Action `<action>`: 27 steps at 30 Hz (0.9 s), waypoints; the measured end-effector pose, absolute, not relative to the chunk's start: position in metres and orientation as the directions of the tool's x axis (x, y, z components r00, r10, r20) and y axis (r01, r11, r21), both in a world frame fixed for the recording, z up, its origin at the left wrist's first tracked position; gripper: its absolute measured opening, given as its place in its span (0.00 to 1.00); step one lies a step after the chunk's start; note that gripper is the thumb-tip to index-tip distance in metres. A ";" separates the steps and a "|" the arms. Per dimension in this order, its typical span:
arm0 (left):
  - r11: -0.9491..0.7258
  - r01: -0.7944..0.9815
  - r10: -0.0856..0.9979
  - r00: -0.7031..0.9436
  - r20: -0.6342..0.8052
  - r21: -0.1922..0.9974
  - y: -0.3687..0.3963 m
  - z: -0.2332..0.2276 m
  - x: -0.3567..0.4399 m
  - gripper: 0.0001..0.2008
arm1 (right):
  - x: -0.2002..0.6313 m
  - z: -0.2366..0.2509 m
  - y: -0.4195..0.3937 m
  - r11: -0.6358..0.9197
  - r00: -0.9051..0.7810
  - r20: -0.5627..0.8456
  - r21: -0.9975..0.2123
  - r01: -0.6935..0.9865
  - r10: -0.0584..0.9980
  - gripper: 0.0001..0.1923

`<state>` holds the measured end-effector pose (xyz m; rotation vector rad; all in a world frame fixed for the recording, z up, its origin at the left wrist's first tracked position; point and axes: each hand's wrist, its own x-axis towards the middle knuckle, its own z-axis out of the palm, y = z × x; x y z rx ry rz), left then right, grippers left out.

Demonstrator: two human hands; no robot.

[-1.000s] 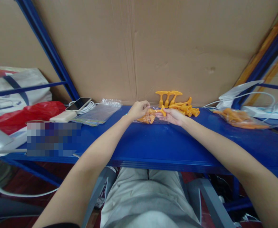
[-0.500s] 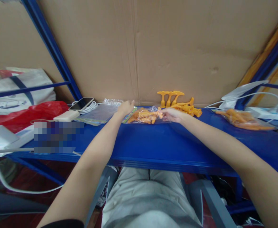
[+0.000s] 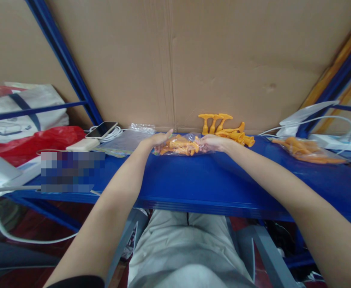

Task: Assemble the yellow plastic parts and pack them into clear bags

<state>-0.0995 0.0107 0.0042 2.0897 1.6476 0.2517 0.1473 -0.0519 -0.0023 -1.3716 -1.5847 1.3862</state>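
Note:
A clear plastic bag [image 3: 179, 146] of orange plastic toy tools lies on the blue bench [image 3: 199, 180]. My left hand [image 3: 161, 141] grips the bag's left end, its thumb pointing up and its fingers partly hidden behind the bag. At the other end, my right hand [image 3: 213, 143] has its fingers closed on the plastic. Just behind the right hand is a pile of loose orange toy tools [image 3: 233, 134], with several T-handled orange pieces [image 3: 214, 122] upright at the back. Flat clear bags [image 3: 123, 142] lie left of my left hand.
Another filled bag [image 3: 309, 150] rests on the right of the bench. To the left are a phone [image 3: 101, 130] on a coiled white cable, a white box [image 3: 83, 145], red plastic [image 3: 43, 142] and a power strip [image 3: 19, 174]. Cardboard [image 3: 223, 60] walls the back.
My left hand has come down from above onto the bag's left end. The right hand still holds the other end, and the bag has shifted very slightly.

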 end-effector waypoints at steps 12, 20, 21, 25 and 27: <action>-0.248 0.932 0.966 0.258 -0.005 0.266 -0.002 0.015 -0.092 0.28 | 0.148 0.003 -0.059 0.124 -0.249 -0.033 -0.798 0.590 0.968 0.23; -0.639 0.750 0.755 0.570 0.325 0.168 0.013 0.007 -0.085 0.16 | 0.161 0.000 -0.069 0.023 -0.316 -0.149 -0.876 0.482 0.937 0.19; -0.647 0.737 0.754 0.581 0.307 0.194 0.011 0.008 -0.083 0.17 | 0.163 -0.001 -0.070 0.002 -0.339 -0.161 -0.901 0.435 0.927 0.22; -0.620 0.713 0.785 0.560 0.266 0.328 0.000 0.009 -0.076 0.18 | 0.168 0.000 -0.074 -0.039 -0.423 -0.178 -0.947 0.317 0.889 0.37; -0.592 0.705 0.805 0.543 0.239 0.392 -0.004 0.009 -0.075 0.19 | 0.168 0.002 -0.079 -0.005 -0.440 -0.153 -0.947 0.320 0.885 0.38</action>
